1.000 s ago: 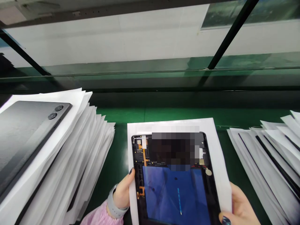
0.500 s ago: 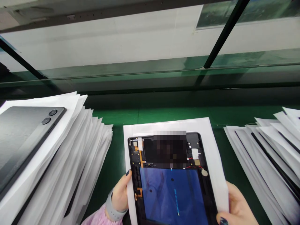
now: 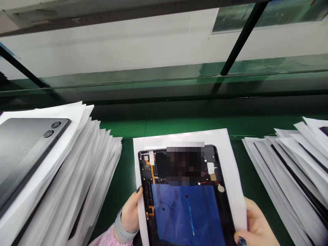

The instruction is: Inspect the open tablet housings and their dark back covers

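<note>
An opened tablet lies on a white paper sheet; its black frame, orange flex cables and blue-filmed battery face up. My left hand, with a grey watch and pink sleeve, grips the left edge of sheet and tablet, thumb on top. My right hand grips the right edge, thumb with dark nail on the tablet's frame. Both are held just above the green bench.
A tall stack of paper-separated tablets stands at the left, a grey tablet back cover with two camera lenses on top. A second fanned stack of sheets and tablets lies at the right. A shelf rail and black struts cross behind.
The held tablet and sheet have shifted slightly left and lower in view; the grips of both hands are the same.
</note>
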A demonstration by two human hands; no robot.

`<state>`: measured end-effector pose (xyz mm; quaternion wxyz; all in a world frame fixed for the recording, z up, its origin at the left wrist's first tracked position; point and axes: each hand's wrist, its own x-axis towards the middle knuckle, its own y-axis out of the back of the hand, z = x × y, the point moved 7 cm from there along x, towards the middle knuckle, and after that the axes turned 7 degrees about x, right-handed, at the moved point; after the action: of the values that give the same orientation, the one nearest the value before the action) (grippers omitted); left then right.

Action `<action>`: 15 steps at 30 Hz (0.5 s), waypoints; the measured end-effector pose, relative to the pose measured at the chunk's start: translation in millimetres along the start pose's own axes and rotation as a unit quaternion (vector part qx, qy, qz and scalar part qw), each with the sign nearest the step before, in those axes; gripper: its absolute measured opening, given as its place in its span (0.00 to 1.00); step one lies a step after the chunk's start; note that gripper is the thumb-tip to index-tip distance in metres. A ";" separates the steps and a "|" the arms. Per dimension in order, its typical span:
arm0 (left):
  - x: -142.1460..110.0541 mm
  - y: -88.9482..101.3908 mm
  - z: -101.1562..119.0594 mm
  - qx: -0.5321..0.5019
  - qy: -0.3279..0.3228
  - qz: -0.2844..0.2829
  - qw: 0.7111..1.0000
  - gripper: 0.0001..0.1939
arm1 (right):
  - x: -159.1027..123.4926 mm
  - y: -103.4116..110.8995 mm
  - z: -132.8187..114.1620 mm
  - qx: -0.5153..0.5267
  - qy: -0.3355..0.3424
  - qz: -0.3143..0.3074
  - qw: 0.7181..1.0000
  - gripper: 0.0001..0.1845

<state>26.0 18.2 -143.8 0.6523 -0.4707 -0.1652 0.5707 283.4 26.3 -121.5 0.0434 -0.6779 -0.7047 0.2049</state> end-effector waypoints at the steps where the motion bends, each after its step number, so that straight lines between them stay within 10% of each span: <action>1: -0.1 -0.9 0.2 -0.001 -0.003 -0.002 1.000 0.08 | 1.6 -3.2 -0.9 0.002 -0.001 -0.013 1.000 0.25; 11: 9.2 -5.2 0.7 0.056 0.023 -0.092 0.994 0.12 | 39.4 -12.7 -22.5 -0.042 -0.024 -0.070 0.996 0.16; 15: 0.7 9.1 -1.8 0.077 0.052 0.010 0.996 0.11 | 40.0 -14.1 -39.0 -0.035 -0.082 -0.119 0.989 0.18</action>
<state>22.2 17.2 -152.2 0.6886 -0.4494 -0.0819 0.5631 280.3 74.2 -89.7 -0.0142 -0.5713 -0.7882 0.2285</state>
